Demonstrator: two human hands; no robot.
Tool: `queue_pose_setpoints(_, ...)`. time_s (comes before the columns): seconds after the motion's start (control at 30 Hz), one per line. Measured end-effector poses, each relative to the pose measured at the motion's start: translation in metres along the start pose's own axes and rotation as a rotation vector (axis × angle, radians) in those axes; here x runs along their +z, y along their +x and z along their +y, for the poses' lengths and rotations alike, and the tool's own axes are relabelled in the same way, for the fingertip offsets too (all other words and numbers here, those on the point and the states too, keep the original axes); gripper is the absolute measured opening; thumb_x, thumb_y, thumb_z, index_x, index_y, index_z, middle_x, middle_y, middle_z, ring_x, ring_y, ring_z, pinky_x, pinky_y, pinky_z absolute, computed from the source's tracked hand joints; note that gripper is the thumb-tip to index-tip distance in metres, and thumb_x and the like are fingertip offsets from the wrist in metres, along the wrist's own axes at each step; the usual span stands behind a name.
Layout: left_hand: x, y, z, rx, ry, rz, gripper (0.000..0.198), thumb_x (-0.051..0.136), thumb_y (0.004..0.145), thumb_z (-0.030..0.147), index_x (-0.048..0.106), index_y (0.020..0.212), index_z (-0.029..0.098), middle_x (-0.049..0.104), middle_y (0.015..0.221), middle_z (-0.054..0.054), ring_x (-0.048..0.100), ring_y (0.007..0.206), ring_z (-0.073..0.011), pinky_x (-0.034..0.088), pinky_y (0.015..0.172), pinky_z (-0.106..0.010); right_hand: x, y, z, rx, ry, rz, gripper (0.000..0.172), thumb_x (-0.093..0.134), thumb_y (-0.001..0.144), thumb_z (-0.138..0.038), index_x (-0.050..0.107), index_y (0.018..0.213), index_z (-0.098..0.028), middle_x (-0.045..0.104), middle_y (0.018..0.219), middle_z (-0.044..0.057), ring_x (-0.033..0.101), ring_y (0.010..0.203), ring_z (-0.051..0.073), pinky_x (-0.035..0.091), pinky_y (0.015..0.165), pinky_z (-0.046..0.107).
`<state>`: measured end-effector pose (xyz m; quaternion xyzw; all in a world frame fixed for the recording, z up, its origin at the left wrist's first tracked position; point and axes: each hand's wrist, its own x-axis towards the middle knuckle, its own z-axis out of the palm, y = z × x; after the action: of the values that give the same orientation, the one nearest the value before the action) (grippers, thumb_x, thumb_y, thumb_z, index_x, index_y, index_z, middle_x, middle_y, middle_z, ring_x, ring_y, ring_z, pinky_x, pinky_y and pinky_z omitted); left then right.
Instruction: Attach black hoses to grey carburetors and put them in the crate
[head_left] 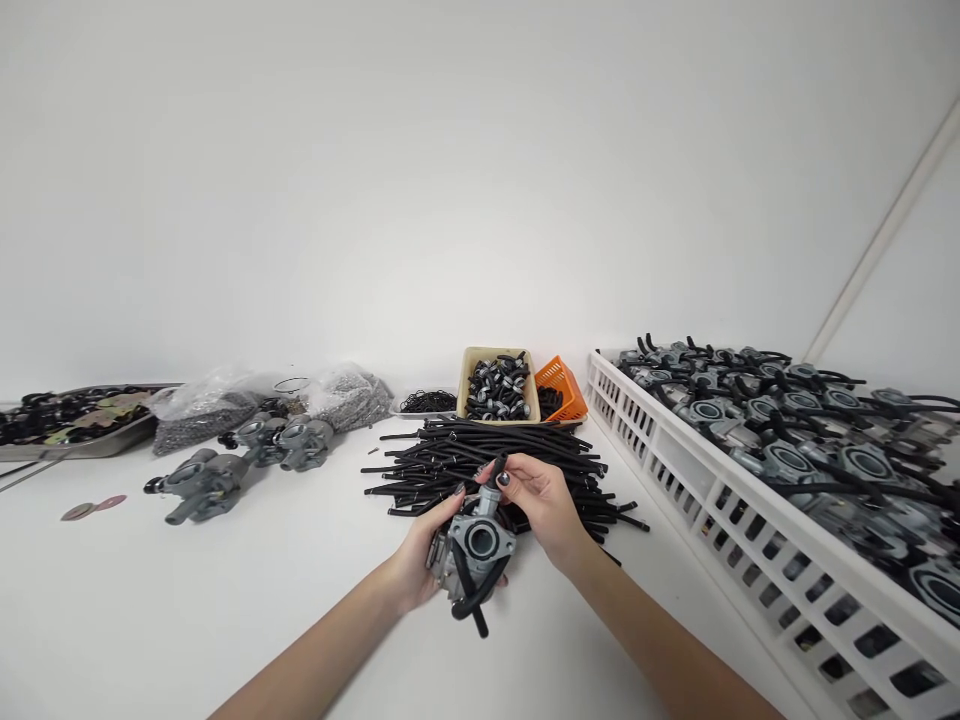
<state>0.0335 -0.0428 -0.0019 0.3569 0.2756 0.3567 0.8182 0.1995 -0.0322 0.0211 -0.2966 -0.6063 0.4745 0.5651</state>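
Observation:
My left hand point(421, 555) is wrapped around a grey metal carburettor point(474, 545) held just above the white table. Black rubber hoses hang from the carburettor's front. My right hand point(541, 502) pinches the end of a short black hose point(498, 468) at the carburettor's top. Right behind both hands lies a pile of cut black hoses point(480, 460).
A white slotted crate point(720, 510) full of carburettors with hoses stands at the right. A beige bin of clips point(498, 385) and an orange basket point(559, 388) sit behind the pile. Bare carburettors point(247, 460), bags of small parts point(217, 405) and a metal tray point(67, 420) lie at the left.

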Motion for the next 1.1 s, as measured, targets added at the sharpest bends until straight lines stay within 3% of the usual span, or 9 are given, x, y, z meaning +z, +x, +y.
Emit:
queue_pose_setpoints(0.3,-0.005,-0.001,0.0,-0.016,0.006,-0.002,0.044,0.059,0.081,0.054,0.068,0.09,0.012,0.072,0.076,-0.013,0.069,0.062,-0.0241,0.057,0.066,-0.041,0.001,0.002,-0.001,-0.007,0.041,-0.036,0.032,0.069,0.08,-0.049,0.072,0.083,-0.018,0.073,0.083,0.007,0.066,0.076,0.018,0.053,0.065,0.028)
queue_pose_setpoints(0.43,0.0,0.0,0.0,0.036,0.016,0.043,0.044,0.066,0.074,0.055,0.068,0.088,0.013,0.072,0.072,-0.011,0.067,0.059,-0.0247,0.056,0.059,-0.039,-0.001,0.001,0.002,0.02,0.052,-0.051,0.031,0.065,0.084,-0.048,0.072,0.094,-0.019,0.074,0.097,0.009,0.067,0.085,0.02,0.054,0.077,0.034)
queue_pose_setpoints(0.5,0.002,0.002,0.002,0.169,0.026,0.133,0.045,0.07,0.071,0.054,0.069,0.092,0.014,0.072,0.074,-0.009,0.068,0.062,-0.0245,0.055,0.058,-0.036,-0.001,0.0,0.003,0.008,0.073,-0.039,0.039,0.063,0.086,-0.051,0.068,0.113,-0.022,0.07,0.115,0.011,0.064,0.102,0.023,0.05,0.093,0.04)
queue_pose_setpoints(0.6,0.003,0.005,0.005,0.42,0.092,0.283,0.052,0.074,0.069,0.053,0.068,0.104,0.016,0.073,0.095,-0.01,0.069,0.086,-0.0277,0.055,0.071,-0.035,0.002,-0.004,0.007,-0.041,0.025,-0.065,0.072,0.072,0.078,-0.051,0.045,0.14,-0.029,0.048,0.145,0.012,0.05,0.127,0.027,0.04,0.107,0.046)
queue_pose_setpoints(0.67,0.001,0.007,0.007,0.52,0.141,0.342,0.058,0.071,0.073,0.056,0.063,0.115,0.017,0.069,0.116,-0.011,0.062,0.109,-0.03,0.053,0.085,-0.036,0.007,-0.008,0.011,-0.055,-0.058,-0.115,0.093,0.081,0.069,-0.043,0.033,0.147,-0.03,0.035,0.154,0.013,0.042,0.136,0.028,0.035,0.111,0.047)
queue_pose_setpoints(0.73,-0.002,0.007,0.008,0.592,0.2,0.361,0.059,0.064,0.08,0.059,0.056,0.125,0.021,0.061,0.13,-0.01,0.054,0.123,-0.0293,0.048,0.097,-0.038,0.013,-0.011,0.014,-0.051,-0.097,-0.136,0.102,0.084,0.067,-0.033,0.025,0.15,-0.03,0.035,0.153,0.013,0.04,0.137,0.027,0.033,0.113,0.046)
queue_pose_setpoints(0.83,-0.004,0.004,0.006,0.716,0.429,0.317,0.059,0.058,0.085,0.058,0.049,0.133,0.025,0.052,0.14,-0.009,0.046,0.131,-0.0291,0.039,0.107,-0.04,0.018,-0.014,0.019,-0.032,-0.134,-0.081,0.1,0.082,0.068,-0.024,0.025,0.15,-0.03,0.054,0.139,0.01,0.054,0.125,0.026,0.041,0.107,0.045)
queue_pose_setpoints(1.0,-0.012,-0.001,0.005,0.975,0.871,0.292,0.061,0.052,0.087,0.057,0.041,0.139,0.026,0.041,0.146,-0.01,0.034,0.138,-0.0331,0.023,0.116,-0.047,0.015,-0.013,0.013,-0.132,-0.329,0.032,0.09,0.087,0.055,-0.023,0.048,0.135,-0.028,0.068,0.119,0.007,0.066,0.105,0.027,0.053,0.092,0.038)
queue_pose_setpoints(1.1,-0.018,0.0,0.007,1.081,0.943,0.334,0.066,0.044,0.087,0.064,0.037,0.141,0.026,0.037,0.147,-0.012,0.036,0.133,-0.0369,0.036,0.105,-0.048,0.01,-0.012,0.001,-0.37,-0.464,0.08,0.074,0.087,0.058,-0.028,0.055,0.125,-0.03,0.067,0.122,0.005,0.066,0.108,0.028,0.052,0.096,0.038)
